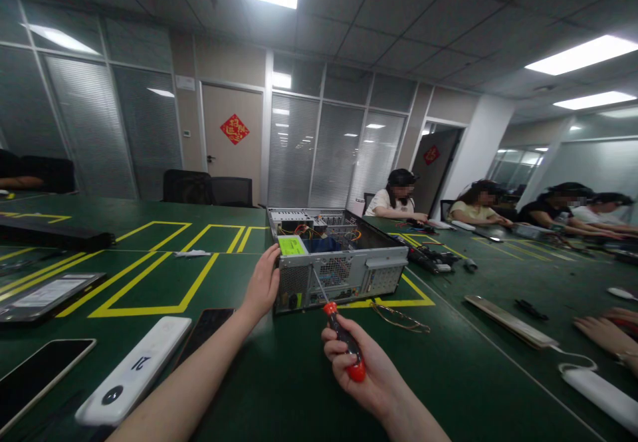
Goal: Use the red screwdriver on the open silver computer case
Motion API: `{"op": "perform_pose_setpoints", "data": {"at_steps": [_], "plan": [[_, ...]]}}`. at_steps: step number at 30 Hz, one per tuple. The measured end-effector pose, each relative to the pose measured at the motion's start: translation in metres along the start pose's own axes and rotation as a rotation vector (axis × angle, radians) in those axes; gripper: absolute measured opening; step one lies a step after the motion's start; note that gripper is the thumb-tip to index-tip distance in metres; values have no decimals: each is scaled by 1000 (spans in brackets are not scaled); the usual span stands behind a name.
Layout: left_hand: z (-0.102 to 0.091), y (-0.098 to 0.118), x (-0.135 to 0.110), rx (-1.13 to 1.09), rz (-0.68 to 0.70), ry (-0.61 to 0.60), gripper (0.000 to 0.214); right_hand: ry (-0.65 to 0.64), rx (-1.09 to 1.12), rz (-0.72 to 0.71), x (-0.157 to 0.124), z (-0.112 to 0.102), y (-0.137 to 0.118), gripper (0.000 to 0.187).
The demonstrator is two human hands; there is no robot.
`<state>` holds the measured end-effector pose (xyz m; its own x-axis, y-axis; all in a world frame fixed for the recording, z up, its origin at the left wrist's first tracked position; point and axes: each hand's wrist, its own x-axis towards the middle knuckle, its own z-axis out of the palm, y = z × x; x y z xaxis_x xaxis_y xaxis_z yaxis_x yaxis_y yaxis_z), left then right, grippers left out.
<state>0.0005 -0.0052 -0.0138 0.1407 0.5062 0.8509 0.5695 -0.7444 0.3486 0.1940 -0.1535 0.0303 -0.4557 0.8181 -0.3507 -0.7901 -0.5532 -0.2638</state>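
An open computer case [355, 261] lies on the green table, its rear panel facing me. Inside show coloured cables and a power supply with a yellow-green label [293, 246]. My left hand [262, 280] grips the case's near left corner, the fingers curled at the upper edge. Wrapped in the fingers of my right hand [359, 364] is a screwdriver [347, 335] with a red and black handle. Its shaft points up and left to the rear panel, with the tip at the metal near the vent holes; whether it sits on a screw is too small to tell.
A pair of glasses [401, 318] lies close to the case's right front. At left are a white device marked 21 [137, 369], a phone [42, 379] and a drive [52, 294]. Black parts [432, 256] stand right. Another person's hand [605, 332] rests at far right.
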Motion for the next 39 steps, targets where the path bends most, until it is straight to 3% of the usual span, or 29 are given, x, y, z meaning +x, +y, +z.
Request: {"op": "perform_pose_setpoints", "data": {"at_steps": [9, 14, 17, 25, 39], "plan": [[0, 0, 0, -23, -9, -2, 43, 22, -55, -54, 0, 4, -1, 20], [0, 0, 0, -17, -10, -10, 43, 33, -301, -32, 5, -5, 11, 25], [1, -1, 1, -19, 3, -5, 42, 108, -415, 70, 14, -14, 25, 30], [1, -1, 1, -24, 3, -4, 43, 247, -459, 192, 30, -29, 41, 30], [0, 0, 0, -15, 1, -10, 43, 305, -435, 178, 36, -32, 40, 34]]}}
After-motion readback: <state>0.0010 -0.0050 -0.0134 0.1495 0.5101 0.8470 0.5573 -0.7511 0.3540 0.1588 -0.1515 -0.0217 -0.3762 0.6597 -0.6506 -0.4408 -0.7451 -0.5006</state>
